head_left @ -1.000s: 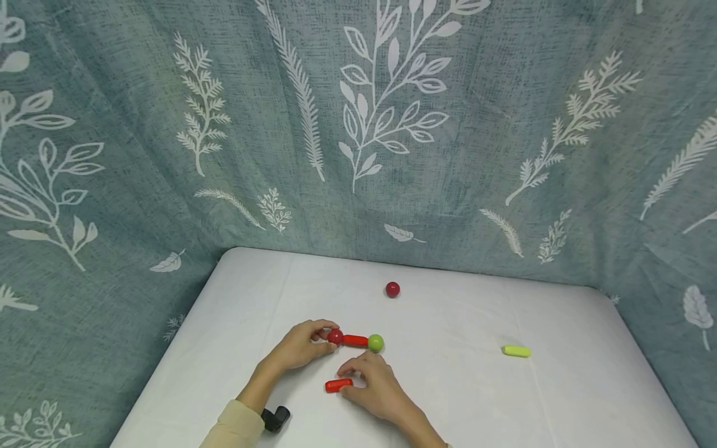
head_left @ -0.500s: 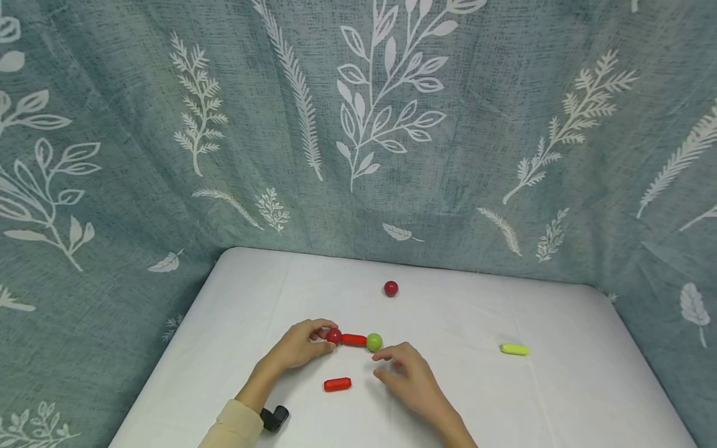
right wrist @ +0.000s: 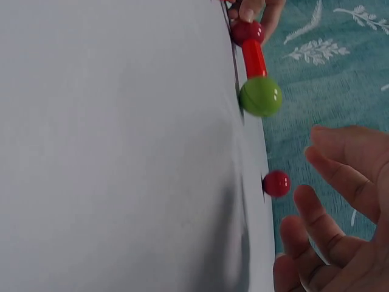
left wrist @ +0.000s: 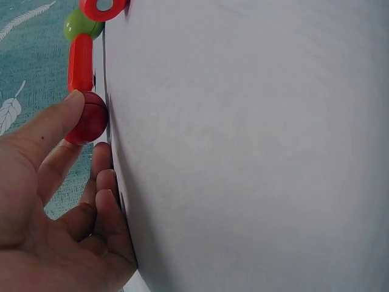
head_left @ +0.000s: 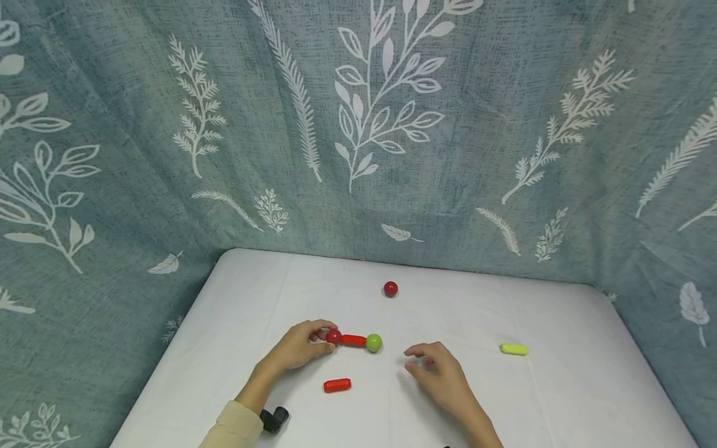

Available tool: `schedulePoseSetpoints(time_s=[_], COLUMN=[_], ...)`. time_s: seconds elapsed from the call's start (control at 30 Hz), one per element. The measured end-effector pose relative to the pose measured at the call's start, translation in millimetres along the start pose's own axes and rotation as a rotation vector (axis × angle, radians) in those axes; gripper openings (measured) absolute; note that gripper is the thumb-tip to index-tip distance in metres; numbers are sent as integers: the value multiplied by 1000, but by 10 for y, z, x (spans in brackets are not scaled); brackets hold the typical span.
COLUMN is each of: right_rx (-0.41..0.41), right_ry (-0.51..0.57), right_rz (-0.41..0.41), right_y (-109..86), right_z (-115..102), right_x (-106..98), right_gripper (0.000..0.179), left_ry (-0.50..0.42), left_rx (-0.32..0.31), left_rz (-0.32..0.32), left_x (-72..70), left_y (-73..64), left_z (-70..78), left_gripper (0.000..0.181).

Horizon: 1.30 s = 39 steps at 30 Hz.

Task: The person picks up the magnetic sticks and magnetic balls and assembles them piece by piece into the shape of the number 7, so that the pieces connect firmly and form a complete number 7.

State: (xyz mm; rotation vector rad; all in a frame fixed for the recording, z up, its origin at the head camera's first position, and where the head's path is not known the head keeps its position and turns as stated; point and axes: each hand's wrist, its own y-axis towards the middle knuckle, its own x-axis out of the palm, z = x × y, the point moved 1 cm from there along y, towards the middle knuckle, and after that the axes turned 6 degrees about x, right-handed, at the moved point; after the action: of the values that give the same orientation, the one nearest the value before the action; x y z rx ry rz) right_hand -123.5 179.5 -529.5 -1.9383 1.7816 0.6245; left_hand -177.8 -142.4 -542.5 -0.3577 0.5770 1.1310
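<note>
My left hand (head_left: 305,344) pinches a red ball (left wrist: 91,118) between thumb and fingers, low over the white table. That ball joins a red rod (head_left: 354,341), whose other end bears a green ball (right wrist: 261,96). Together they form one straight piece lying left to right. My right hand (head_left: 445,379) hovers to the right of the green ball, fingers loosely bent and apart, holding nothing. In front of the joined piece lies a loose red rod (head_left: 337,385); the left wrist view shows a hole in its end.
A second red ball (head_left: 390,289) rests toward the back of the white table (head_left: 588,386). Off to the right lies a yellow-green rod (head_left: 514,349). A black object (head_left: 275,419) sits beside the left forearm. Patterned teal cloth (head_left: 252,124) hangs behind the table.
My right hand has let go of the loose red rod, leaving it on the table, and moved off to the right. The left hand keeps its hold on the red ball.
</note>
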Motion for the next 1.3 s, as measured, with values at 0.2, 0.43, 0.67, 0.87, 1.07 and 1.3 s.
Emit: schedulePoseSetpoints(time_s=[0.2, 0.43, 0.67, 0.87, 1.07, 1.3], right_rx=[34, 47, 55, 92, 143, 157], right_ry=[-13, -51, -88, -104, -118, -149], right_rz=[23, 66, 96, 127, 164, 195], right_y=[-33, -72, -109, -157, -192, -218], right_z=[160, 315, 448, 540, 646, 750], right_x=[-165, -359, -527, -685, -844, -1056], right_gripper=[25, 24, 23, 23, 28, 32], left_ry=[0, 2, 8, 13, 14, 21], left_rx=[-4, 2, 4, 4, 2, 0], left_rz=[-1, -2, 1, 4, 5, 2], left_x=[3, -1, 6, 9, 16, 16], left_y=[-6, -6, -7, -8, -3, 14], left_z=[-2, -7, -25, -27, -29, -30], left_gripper=[35, 35, 35, 35, 35, 35])
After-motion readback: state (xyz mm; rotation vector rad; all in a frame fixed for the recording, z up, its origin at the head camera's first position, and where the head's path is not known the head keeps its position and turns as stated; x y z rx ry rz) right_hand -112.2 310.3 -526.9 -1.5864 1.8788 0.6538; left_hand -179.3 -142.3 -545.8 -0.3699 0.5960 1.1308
